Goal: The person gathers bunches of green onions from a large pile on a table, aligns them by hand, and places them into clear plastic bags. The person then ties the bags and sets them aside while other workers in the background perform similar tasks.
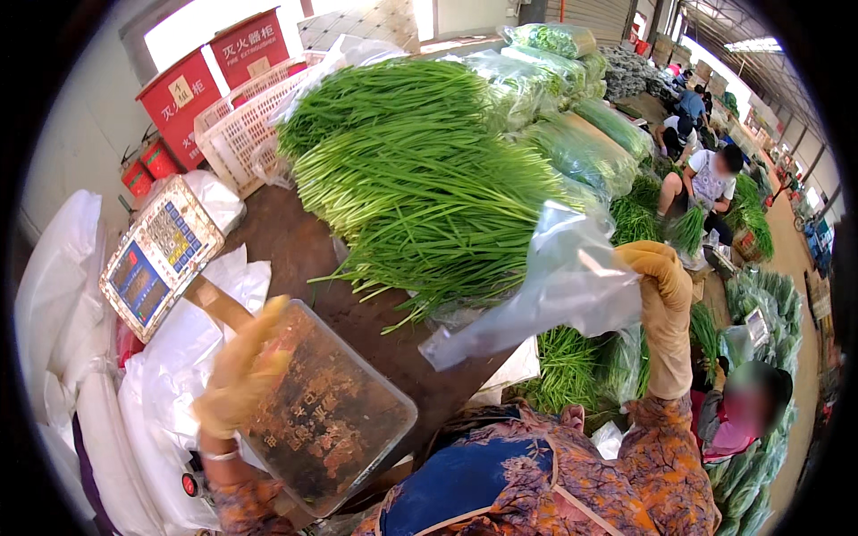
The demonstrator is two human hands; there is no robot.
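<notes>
Bag [572, 281], right: thin clear plastic, glossy, creased. Scale pan [326, 406], near left: metal-looking, rough, brown-stained. Basket [217, 141], far left: matt plastic. Sleeve [666, 456], near right: matt cloth.

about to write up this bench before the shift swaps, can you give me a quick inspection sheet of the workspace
Surface: brown table, partly covered
Work items: long green stems piled loose; scale with a stained platform; clear plastic bag
Clutter: white plastic sheeting at left; pale crate behind
Left hand: gloved, blurred, over the platform, nothing seen in it
Right hand: gloved, gripping the bag
Cables: nothing seen
Surroundings: red cabinets, red extinguishers, co-workers among greens at right
</notes>
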